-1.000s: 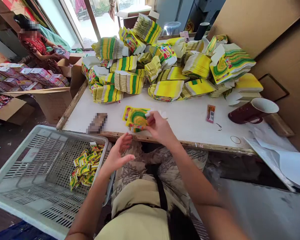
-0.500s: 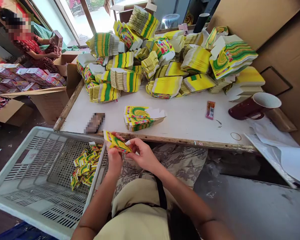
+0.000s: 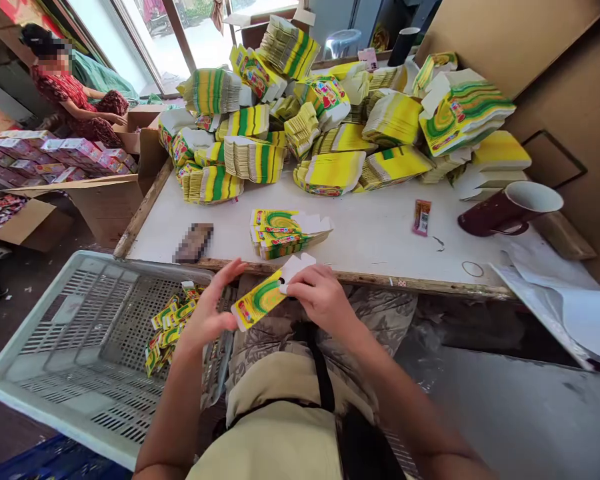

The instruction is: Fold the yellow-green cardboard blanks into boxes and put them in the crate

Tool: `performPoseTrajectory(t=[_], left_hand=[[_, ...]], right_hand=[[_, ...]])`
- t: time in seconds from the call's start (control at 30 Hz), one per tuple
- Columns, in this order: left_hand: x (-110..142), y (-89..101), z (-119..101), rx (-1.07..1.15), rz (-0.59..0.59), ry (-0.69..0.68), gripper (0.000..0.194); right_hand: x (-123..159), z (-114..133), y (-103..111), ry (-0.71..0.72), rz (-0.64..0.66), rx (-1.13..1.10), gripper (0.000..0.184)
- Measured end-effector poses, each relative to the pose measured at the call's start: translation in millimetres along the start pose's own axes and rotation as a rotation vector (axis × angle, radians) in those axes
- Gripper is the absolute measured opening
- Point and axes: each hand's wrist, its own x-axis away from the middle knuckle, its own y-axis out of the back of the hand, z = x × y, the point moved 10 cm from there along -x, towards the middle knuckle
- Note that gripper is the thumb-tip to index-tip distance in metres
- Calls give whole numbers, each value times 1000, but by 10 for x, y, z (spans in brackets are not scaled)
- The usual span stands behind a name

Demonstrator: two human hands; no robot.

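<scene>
A flat yellow-and-green carton blank (image 3: 261, 301) is held over my lap, between both hands. My right hand (image 3: 320, 297) pinches its white flap end. My left hand (image 3: 209, 313) presses its lower left end with fingers partly spread. Just beyond, on the white table (image 3: 365, 243), lies a small stack of the same blanks (image 3: 283, 233). A grey plastic crate (image 3: 75, 353) stands at my left, with several folded yellow cartons (image 3: 173, 327) inside.
Big heaps of carton blanks (image 3: 330, 113) fill the table's far side. A maroon mug (image 3: 505, 208) and a small sachet (image 3: 422, 217) lie at the right. Cardboard boxes with pink packs (image 3: 55, 157) stand at the left, where another person (image 3: 70, 93) sits.
One second ago my right hand was at the table stack. Both hands then held a carton by the crate edge. Now they hold a flat blank over my lap.
</scene>
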Motion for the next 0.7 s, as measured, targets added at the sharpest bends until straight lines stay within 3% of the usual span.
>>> performPoseTrajectory(t=[0.07,0.13,0.2,0.27,0.37,0.47,0.57,0.63,0.7], left_hand=[[-9,-200,43,-226,115,76,110],[-10,-357,159,-361,141,156,90],[-7,-442,250,-418,93,188,70],[2,-498,277,-455,47,147,70],[27,-611,228,-495,65,3,77],[52,-664,165,-516,66,-113,65],[45,-633,232,-514,54,-56,53],[35,-634,327,-481,93,26,56],[24,-659,354,-449,131,23,58]], right_hand=[[19,148,-57,102,30,32,23],[39,171,-38,77,-59,-13,19],[96,-2,27,-100,-236,-91,40],[197,-283,-77,-337,-312,-255,61],[313,-575,-651,-618,-115,-702,58],[393,-597,-1075,-759,63,-1074,61],[404,-574,-1075,-757,93,-1091,69],[374,-483,-970,-663,127,-971,73],[338,-324,-868,-521,177,-791,73]])
